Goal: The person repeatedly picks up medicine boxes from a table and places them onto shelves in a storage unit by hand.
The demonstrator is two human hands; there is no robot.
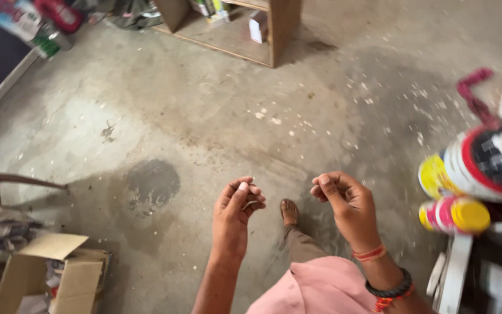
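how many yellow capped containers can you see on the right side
2: a large yellow-capped container lying at the right edge, and a smaller yellow-capped bottle just below it, right of the right hand. The picture is blurred there, and more may lie beyond the frame.

Cardboard box [53,273] left of hands, bottles [457,197] right, shelf [245,29] ahead.

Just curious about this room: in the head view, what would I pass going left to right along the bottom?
Cardboard box → left hand → foot → right hand → yellow-capped bottles.
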